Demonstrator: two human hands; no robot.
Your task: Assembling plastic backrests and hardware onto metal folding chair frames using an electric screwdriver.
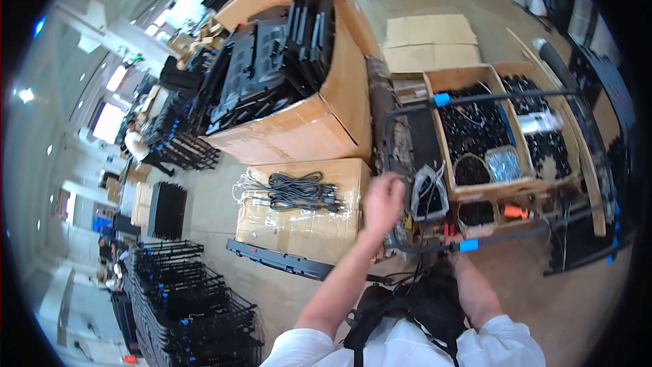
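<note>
My left hand (384, 198) is raised beside the left end of a black metal frame (391, 156). Its fingers are curled; anything inside them is hidden. My right hand (451, 245) is low by the frame's near bar, partly covered by it. Its fingers are closed at a small red-handled tool (449, 230), whose exact kind I cannot make out. Between my hands and the boxes sits a clear plastic bag of black parts (429, 194). Blue tape (468, 245) wraps the near bar. Dark cables hang close to my waist.
A bundle of black power cords (299, 190) lies on a taped carton (272, 228) to the left. Behind it, a large open carton (292, 129) holds black panels. At right, a partitioned box (435, 122) contains small black parts. Stacked black frames (197, 306) stand lower left.
</note>
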